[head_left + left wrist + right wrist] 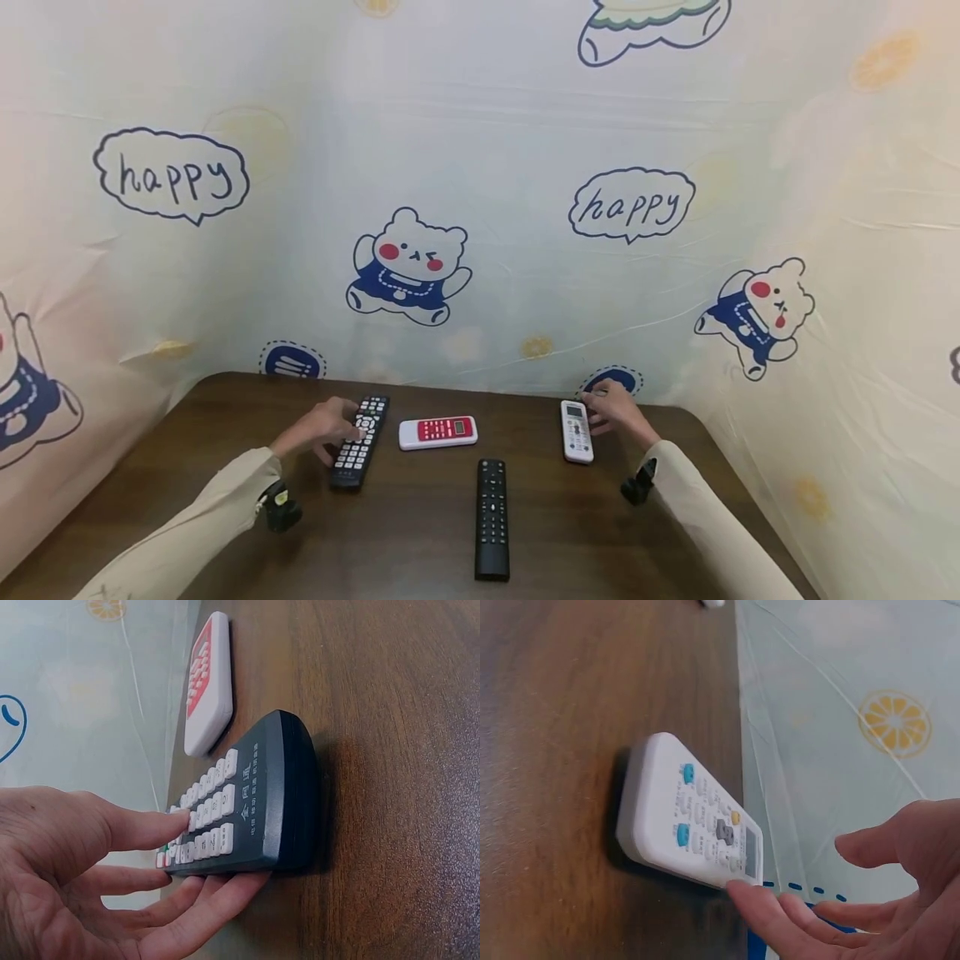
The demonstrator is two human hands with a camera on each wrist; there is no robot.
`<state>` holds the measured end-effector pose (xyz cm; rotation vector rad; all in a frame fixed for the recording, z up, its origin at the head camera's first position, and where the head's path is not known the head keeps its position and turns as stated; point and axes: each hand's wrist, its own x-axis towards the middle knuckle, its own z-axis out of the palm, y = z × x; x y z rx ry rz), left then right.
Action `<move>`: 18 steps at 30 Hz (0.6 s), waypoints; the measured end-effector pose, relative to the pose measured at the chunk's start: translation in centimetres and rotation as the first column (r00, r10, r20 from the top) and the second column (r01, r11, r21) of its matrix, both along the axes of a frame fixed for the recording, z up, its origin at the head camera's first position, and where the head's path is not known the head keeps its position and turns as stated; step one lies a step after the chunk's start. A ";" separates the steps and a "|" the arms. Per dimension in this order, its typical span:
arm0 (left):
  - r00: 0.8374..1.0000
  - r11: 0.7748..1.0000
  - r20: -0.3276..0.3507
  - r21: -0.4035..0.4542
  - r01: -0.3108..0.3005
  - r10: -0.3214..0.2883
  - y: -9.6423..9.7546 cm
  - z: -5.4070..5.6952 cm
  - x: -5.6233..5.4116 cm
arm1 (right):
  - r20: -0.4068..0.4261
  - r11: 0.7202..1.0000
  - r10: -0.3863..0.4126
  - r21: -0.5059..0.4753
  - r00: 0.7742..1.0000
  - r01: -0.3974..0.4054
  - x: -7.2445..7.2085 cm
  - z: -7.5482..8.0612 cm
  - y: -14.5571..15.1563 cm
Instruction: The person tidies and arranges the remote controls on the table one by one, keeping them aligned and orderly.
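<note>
The black remote control with white keys [358, 450] lies slantwise at the left of the wooden table [412, 533], left of the red-and-white remote [438, 432]. It should prove light, stiff and smooth-shelled, sturdy enough for a firm grip; its long sides seem the best hold, clear of the raised keys. The person's left hand [326, 422] pinches it, thumb on the keypad, fingers along the outer side.

The white remote with a small display [577, 432] lies towards the table's right, likely just as light but a little slick; its narrow edges would suit thumb and fingers. The right hand [617, 412] is at its far end, thumb lifted well apart from the fingers, nothing gripped. One fingertip appears to meet the corner, though the angle leaves contact uncertain. Both forearms reach forward, angled inward.
</note>
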<state>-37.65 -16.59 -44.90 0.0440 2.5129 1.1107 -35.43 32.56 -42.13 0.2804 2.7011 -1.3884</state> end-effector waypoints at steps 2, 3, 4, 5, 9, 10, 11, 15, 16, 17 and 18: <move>1.000 1.000 -0.007 0.006 0.004 -0.004 -0.1 -0.4 0.0 | 0.028 1.000 -0.002 0.007 1.000 0.001 -0.4 -0.2 0.4; 1.000 1.000 -0.009 0.003 0.006 -0.006 -0.1 -0.5 0.0 | 0.048 1.000 -0.004 0.015 0.999 0.003 -0.5 -0.2 0.6; 1.000 1.000 -0.012 0.006 0.009 -0.009 0.0 -0.6 0.0 | 0.069 1.000 -0.003 0.020 0.998 0.001 -0.6 -0.2 0.8; 1.000 1.000 -0.011 0.005 0.013 -0.012 0.1 -0.6 0.0 | 0.088 1.000 0.003 0.023 0.996 -0.005 -0.7 -0.1 1.0; 1.000 1.000 0.010 -0.010 0.002 -0.002 0.1 -0.4 -0.1 | 0.169 0.997 0.041 0.051 0.985 -0.051 -1.0 -0.1 1.3; 1.000 1.000 0.011 -0.008 0.001 -0.001 0.0 -0.4 -0.1 | 0.181 0.997 0.045 0.057 0.982 -0.056 -1.1 -0.2 1.2; 1.000 1.000 0.013 -0.011 -0.003 0.003 -0.1 -0.4 0.0 | 0.191 0.996 0.050 0.062 0.980 -0.063 -1.2 -0.4 1.1; 1.000 1.000 -0.002 -0.013 -0.017 0.017 -0.5 0.0 0.3 | 0.200 0.995 0.041 0.078 0.979 -0.058 -1.8 -1.2 0.4; 1.000 1.000 -0.005 -0.010 -0.013 0.013 -0.6 0.1 0.4 | 0.205 0.996 0.030 0.076 0.978 -0.047 -2.0 -1.5 0.3; 1.000 1.000 -0.007 -0.008 -0.013 0.013 -0.7 0.2 0.5 | 0.212 0.997 0.020 0.066 0.977 -0.035 -2.1 -1.7 0.2; 1.000 1.000 -0.009 -0.005 -0.009 0.009 -0.7 0.2 0.6 | 0.218 0.998 0.015 0.054 0.976 -0.027 -2.2 -1.9 0.1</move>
